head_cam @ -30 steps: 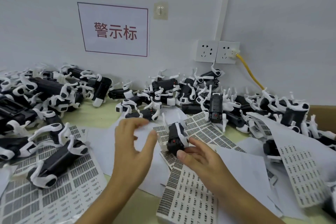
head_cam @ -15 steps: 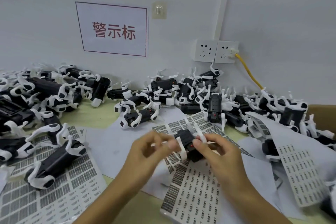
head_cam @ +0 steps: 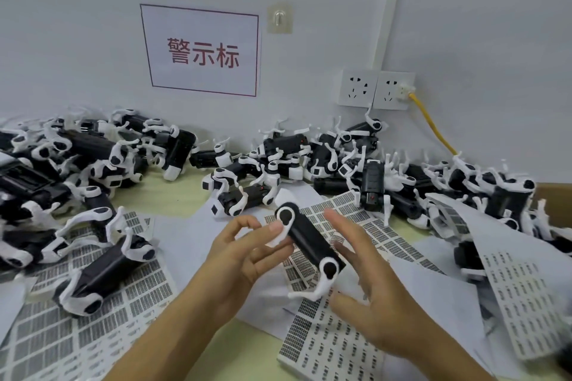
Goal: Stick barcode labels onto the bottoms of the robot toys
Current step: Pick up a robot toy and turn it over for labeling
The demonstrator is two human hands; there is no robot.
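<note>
Two hands meet on one robot toy (head_cam: 309,238) in the head view. The left hand (head_cam: 244,260) pinches its upper white leg between thumb and fingers; the right hand (head_cam: 365,281) is spread, fingers straight, cradling the black body from beyond and below. With so light a hold, the toy could roll or slip onto the label sheets (head_cam: 328,346) just beneath the hands. Its bottom is turned away, so whether a label is on it cannot be told.
</note>
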